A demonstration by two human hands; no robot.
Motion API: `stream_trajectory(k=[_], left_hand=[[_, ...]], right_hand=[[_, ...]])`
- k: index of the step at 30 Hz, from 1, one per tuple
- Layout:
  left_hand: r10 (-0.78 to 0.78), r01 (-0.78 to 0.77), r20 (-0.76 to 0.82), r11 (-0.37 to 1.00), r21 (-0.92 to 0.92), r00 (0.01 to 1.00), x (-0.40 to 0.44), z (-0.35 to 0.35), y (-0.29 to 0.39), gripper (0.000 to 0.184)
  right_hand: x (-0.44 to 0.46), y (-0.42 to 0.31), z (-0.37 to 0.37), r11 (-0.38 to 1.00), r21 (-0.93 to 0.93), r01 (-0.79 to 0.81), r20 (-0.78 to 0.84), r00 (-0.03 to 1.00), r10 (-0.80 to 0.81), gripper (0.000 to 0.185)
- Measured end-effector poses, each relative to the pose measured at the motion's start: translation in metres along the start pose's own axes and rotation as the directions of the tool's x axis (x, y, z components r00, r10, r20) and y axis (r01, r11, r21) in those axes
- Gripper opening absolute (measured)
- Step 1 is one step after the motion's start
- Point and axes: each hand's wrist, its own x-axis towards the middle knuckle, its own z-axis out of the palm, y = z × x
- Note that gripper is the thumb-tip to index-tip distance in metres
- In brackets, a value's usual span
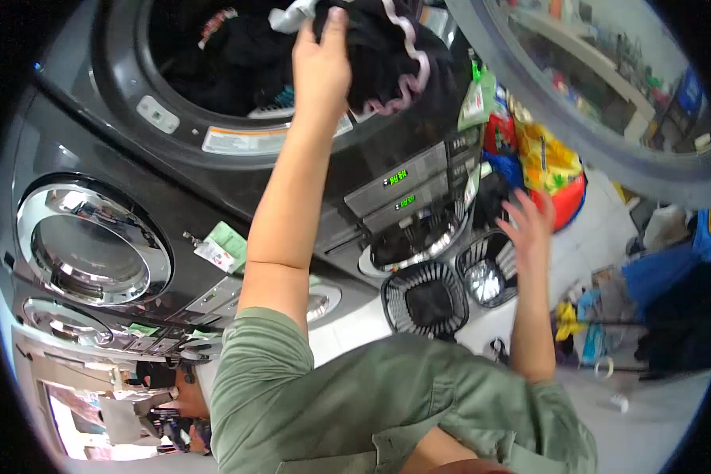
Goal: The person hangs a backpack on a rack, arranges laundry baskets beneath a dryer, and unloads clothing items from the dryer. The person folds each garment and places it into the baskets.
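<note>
My left hand (324,67) reaches up to the open drum of a dark front-loading laundry machine (122,79). Its thumb and fingers are closed on dark clothing (363,51) at the drum opening. A white piece of cloth (291,16) lies against the fingertips; whether it is in the grip too is unclear. Pink ruffled trim (419,71) runs along dark fabric that hangs over the drum's rim. Lower right, my right hand (529,225) is held in the air with fingers spread and nothing in it, near the black laundry baskets.
The machine's round glass door (608,87) stands open at upper right. Below the control panel (399,182) are a black basket (425,296) and another basket (486,268). Colourful bags (549,158) sit beside them. More machines (95,241) line the left; hanging clothes (671,292) are at right.
</note>
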Motion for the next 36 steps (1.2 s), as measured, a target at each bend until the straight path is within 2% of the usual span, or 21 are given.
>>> stream_trajectory(k=[1, 3, 4, 5, 6, 9, 11, 12, 15, 16, 17, 19, 21, 24, 26, 28, 29, 30, 33, 34, 36], left_hand=[[-0.124, 0.125, -0.035, 0.992, 0.02, 0.992, -0.025, 0.008, -0.01, 0.049], [-0.34, 0.393, 0.307, 0.91, -0.129, 0.889, -0.081, 0.008, -0.025, 0.048], [-0.395, 0.467, 0.368, 0.875, -0.13, 0.842, -0.102, 0.003, -0.044, 0.048], [-0.447, 0.504, 0.387, 0.862, -0.057, 0.807, -0.121, -0.007, -0.051, 0.049], [-0.568, 0.623, 0.339, 0.779, -0.071, 0.75, -0.135, -0.022, -0.069, 0.048], [-0.691, 0.739, 0.27, 0.655, -0.156, 0.67, -0.169, -0.062, -0.113, 0.044], [-0.794, 0.809, 0.159, 0.584, -0.064, 0.586, -0.204, -0.092, -0.169, 0.04], [-0.841, 0.856, 0.158, 0.509, -0.093, 0.517, -0.224, -0.102, -0.195, 0.039], [-0.922, 0.925, 0.15, 0.372, 0.081, 0.358, -0.283, -0.11, -0.236, 0.043], [-0.963, 0.898, 0.078, 0.269, 0.348, 0.258, -0.298, -0.112, -0.242, 0.05], [-0.984, 0.803, -0.023, 0.13, 0.582, 0.176, -0.312, -0.118, -0.25, 0.058], [-0.968, 0.574, 0.036, 0.178, 0.799, 0.25, -0.353, -0.157, -0.294, 0.073], [-0.98, 0.629, 0.057, 0.166, 0.759, 0.19, -0.35, -0.166, -0.274, 0.075], [-0.89, 0.41, 0.211, 0.382, 0.829, 0.403, -0.352, -0.204, -0.293, 0.065], [-0.823, 0.351, 0.164, 0.4, 0.847, 0.544, -0.347, -0.212, -0.287, 0.057], [-0.787, 0.339, 0.124, 0.396, 0.853, 0.605, -0.351, -0.213, -0.282, 0.054], [-0.755, 0.36, 0.124, 0.441, 0.822, 0.643, -0.357, -0.211, -0.278, 0.052], [-0.718, 0.372, 0.124, 0.491, 0.788, 0.685, -0.364, -0.207, -0.278, 0.05], [-0.776, 0.415, 0.183, 0.501, 0.76, 0.603, -0.401, -0.196, -0.274, 0.048], [-0.777, 0.411, 0.193, 0.505, 0.759, 0.599, -0.411, -0.192, -0.272, 0.048], [-0.86, 0.438, 0.252, 0.454, 0.776, 0.444, -0.429, -0.192, -0.269, 0.048]], right_hand=[[-0.008, -0.004, 0.038, 0.999, 0.016, -0.047, 0.033, 0.998, 0.047, 0.074], [-0.008, 0.009, 0.072, 0.902, -0.13, 0.411, 0.312, 0.881, -0.356, 0.081], [-0.002, 0.016, 0.078, 0.612, -0.458, 0.645, 0.409, 0.764, -0.499, 0.066], [-0.012, 0.027, 0.084, 0.946, -0.192, 0.26, 0.35, 0.919, -0.181, 0.043], [-0.015, 0.032, 0.08, 0.878, -0.458, 0.138, 0.275, 0.961, -0.008, 0.029], [-0.027, 0.094, 0.052, 0.624, -0.676, 0.393, 0.177, 0.908, -0.38, 0.023], [-0.04, 0.114, 0.042, 0.91, -0.403, -0.103, -0.136, 0.989, 0.051, 0.018], [-0.04, 0.138, 0.032, 0.942, -0.305, -0.142, -0.194, 0.977, 0.084, 0.017], [-0.03, 0.21, -0.005, 0.814, -0.559, -0.16, -0.204, 0.978, 0.052, 0.024], [-0.031, 0.231, -0.021, 0.813, -0.559, -0.164, -0.209, 0.976, 0.053, 0.024], [-0.035, 0.247, -0.04, 0.537, -0.818, -0.203, -0.179, 0.979, 0.098, 0.029], [-0.044, 0.236, -0.053, -0.018, -0.946, -0.323, -0.31, 0.886, 0.345, 0.048], [-0.052, 0.253, -0.097, -0.01, -0.973, -0.231, -0.212, 0.873, 0.439, 0.058], [-0.058, 0.233, -0.142, 0.083, -0.824, -0.561, -0.475, 0.763, 0.439, 0.051], [-0.07, 0.213, -0.188, 0.202, -0.83, -0.52, -0.416, 0.818, 0.397, 0.041], [-0.088, 0.208, -0.252, -0.195, -0.845, -0.498, -0.535, 0.791, 0.296, 0.035], [-0.109, 0.243, -0.364, -0.404, -0.913, -0.054, -0.243, 0.868, 0.433, 0.035], [-0.126, 0.215, -0.35, -0.469, -0.857, -0.214, -0.413, 0.83, 0.376, 0.035], [-0.193, 0.199, -0.445, -0.461, -0.619, -0.636, -0.785, 0.476, 0.397, 0.041], [-0.205, 0.187, -0.432, -0.46, -0.611, -0.644, -0.791, 0.47, 0.393, 0.041], [-0.22, 0.161, -0.379, -0.283, -0.289, -0.914, -0.915, 0.177, 0.362, 0.044]])
